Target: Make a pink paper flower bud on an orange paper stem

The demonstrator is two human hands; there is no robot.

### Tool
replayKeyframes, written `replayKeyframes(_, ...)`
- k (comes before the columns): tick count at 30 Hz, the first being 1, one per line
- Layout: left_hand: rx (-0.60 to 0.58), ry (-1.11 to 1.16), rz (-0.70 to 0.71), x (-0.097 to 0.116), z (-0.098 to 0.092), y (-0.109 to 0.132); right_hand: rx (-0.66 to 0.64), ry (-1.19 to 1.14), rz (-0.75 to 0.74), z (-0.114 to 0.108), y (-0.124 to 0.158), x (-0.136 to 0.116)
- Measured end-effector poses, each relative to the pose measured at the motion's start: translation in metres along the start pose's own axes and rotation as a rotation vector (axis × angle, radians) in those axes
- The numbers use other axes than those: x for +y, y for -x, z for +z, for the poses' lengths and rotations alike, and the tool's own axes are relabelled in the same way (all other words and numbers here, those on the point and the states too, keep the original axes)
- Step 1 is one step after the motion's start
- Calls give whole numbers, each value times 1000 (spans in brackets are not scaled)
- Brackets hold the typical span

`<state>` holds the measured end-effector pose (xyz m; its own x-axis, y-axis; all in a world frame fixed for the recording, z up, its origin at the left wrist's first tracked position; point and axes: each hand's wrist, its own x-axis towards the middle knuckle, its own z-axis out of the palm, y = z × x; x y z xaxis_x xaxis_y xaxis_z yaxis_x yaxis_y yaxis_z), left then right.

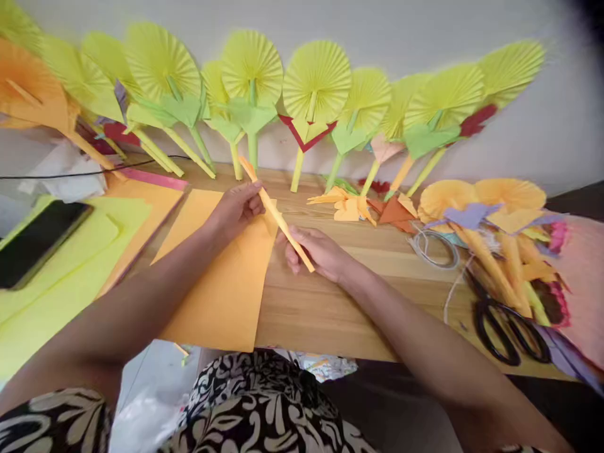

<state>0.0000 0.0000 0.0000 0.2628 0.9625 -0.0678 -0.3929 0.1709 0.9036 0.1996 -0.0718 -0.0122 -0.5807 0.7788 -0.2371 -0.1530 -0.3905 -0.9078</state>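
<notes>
A thin rolled tube of orange paper [275, 214] slants between my hands above the table. My left hand [240, 204] pinches it near its upper end, where the tip looks loose and pointed. Around its lower part the fingers of my right hand [315, 250] are closed, close to the bottom end. Beneath my left hand lies a flat orange paper sheet [221, 283], partly covered by my forearm.
Several yellow pleated paper fans [317, 82] on paper stems lean on the wall. Black-handled scissors [512, 330], a coil of string [434, 247] and orange paper flowers [509, 201] lie right. A phone [40, 242] rests on yellow sheets [117, 220] at left.
</notes>
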Motion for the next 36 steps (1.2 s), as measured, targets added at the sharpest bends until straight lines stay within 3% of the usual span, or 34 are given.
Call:
replayKeyframes(7,-193,-195,-25,-11,22,19,-17,-103,-40,5,2,-7)
replayKeyframes(11,-280,-292,24,-13,22,23,-43,-109,-33,3,2,-7)
replayKeyframes(23,1,174,235,18,-14,-9,-130,-132,25,3,3,-8)
replayKeyframes(27,129,276,227,27,-24,-15,-135,-124,7,0,2,-8)
replayKeyframes(30,179,327,164,29,-20,-13,-56,-137,-23,-5,-1,-9)
replayKeyframes(32,120,337,84,27,-9,-8,1,-160,-33,-7,-2,-11)
replayKeyframes(36,-146,288,-31,17,12,8,76,-197,-55,-8,-3,-13)
